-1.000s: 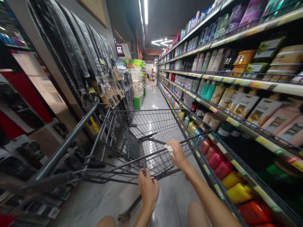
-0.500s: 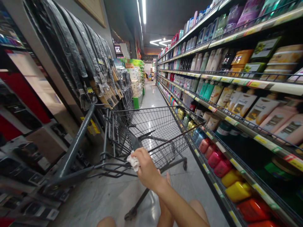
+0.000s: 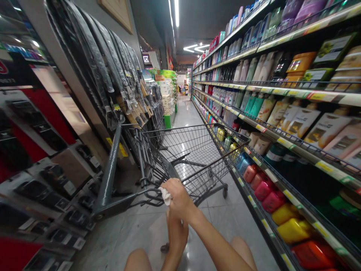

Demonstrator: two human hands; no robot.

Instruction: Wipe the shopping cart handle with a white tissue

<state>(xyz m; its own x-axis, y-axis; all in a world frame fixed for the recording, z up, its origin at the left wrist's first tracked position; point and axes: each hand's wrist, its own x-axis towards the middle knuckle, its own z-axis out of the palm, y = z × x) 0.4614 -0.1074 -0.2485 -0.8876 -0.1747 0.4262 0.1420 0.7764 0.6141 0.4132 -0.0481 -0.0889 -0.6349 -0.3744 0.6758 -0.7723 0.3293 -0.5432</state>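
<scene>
Shopping cart (image 3: pixel 211 164) and stocked shelves (image 3: pixel 296 93) show a shop.

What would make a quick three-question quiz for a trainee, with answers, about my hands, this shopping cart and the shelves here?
1. Which hand holds the crumpled wad?
2. True or false: bottles stand on the shelves to the right of the shopping cart.
3. Fill in the missing word: in the picture, the left hand shows ____ the right hand.

Key:
1. The right hand.
2. True.
3. Below.
</scene>
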